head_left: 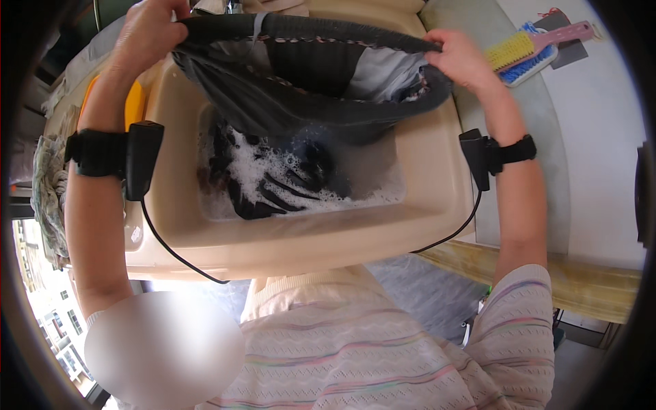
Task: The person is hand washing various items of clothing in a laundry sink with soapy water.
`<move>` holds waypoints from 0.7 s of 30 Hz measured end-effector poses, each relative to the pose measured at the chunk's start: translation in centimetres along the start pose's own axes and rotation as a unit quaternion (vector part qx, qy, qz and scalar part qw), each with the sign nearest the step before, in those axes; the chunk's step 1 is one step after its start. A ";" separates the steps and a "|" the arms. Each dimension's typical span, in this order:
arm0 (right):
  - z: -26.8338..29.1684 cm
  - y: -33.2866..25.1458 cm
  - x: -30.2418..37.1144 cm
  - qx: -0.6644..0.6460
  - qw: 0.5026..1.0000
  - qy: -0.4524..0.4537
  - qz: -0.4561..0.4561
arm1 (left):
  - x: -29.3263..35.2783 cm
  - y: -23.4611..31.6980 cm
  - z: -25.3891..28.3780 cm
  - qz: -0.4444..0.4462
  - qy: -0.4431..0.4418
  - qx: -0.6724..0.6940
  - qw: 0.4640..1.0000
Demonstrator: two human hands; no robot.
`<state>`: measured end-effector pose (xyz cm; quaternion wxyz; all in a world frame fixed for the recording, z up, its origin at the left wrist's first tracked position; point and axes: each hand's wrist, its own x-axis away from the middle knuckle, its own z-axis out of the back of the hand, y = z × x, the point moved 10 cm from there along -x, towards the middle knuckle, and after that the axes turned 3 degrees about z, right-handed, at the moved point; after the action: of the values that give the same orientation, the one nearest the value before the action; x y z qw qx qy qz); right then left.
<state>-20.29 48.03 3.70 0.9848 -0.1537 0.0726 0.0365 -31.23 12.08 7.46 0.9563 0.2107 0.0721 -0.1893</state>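
My left hand (147, 31) and my right hand (461, 58) each grip an end of the waistband of a dark grey wet garment (307, 89), stretching it wide above a beige sink (430, 164). The garment's lower part hangs down into soapy water (273, 171), where more dark cloth (273, 195) lies among the foam. A black band with a small box and a cable sits on each of my wrists.
A yellow and blue scrub brush with a pink handle (529, 48) lies on the grey counter to the right of the sink. An orange object (133, 102) is at the sink's left side, and patterned cloth (48, 184) hangs at far left.
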 end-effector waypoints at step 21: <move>-2.1 -16.4 0.6 -0.530 0.847 -0.034 0.023 | 9.0 12.7 -7.1 -0.219 -0.069 0.308 0.923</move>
<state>-18.42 31.84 6.53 0.7542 -0.6493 0.0118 0.0978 -18.39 22.82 3.92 0.7818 0.4601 -0.0120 -0.4207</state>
